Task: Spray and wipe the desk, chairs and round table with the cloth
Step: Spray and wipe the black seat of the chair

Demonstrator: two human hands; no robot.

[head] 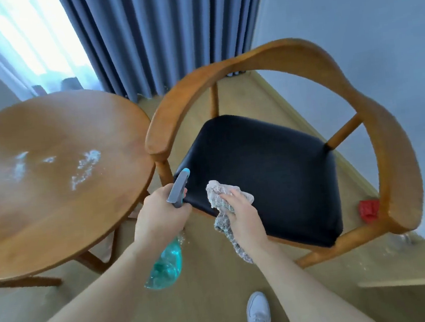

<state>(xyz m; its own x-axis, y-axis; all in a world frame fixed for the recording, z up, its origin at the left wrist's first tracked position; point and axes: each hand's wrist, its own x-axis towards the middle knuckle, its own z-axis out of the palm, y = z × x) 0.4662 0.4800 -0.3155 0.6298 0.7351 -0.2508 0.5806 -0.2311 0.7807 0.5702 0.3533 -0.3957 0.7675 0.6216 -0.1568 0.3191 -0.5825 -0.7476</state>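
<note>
— What's past my hands, up ahead?
— Blue curtains (pixel 166 34), with a bright window (pixel 27 36) left of them.
— And by my right?
— A small red thing (pixel 368 210) on the floor (pixel 216 304); my white shoe (pixel 258 313) below.

This looks like a furnished bedroom or hotel-style room: a round wooden table (pixel 56 161) and a curved-back wooden armchair (pixel 269 60) with a black padded seat stand on pale wood flooring (pixel 213 305), beside floor-length blue-grey curtains (pixel 166 34), a sheer-covered bright window (pixel 33 35) and plain walls (pixel 360 1).
</note>
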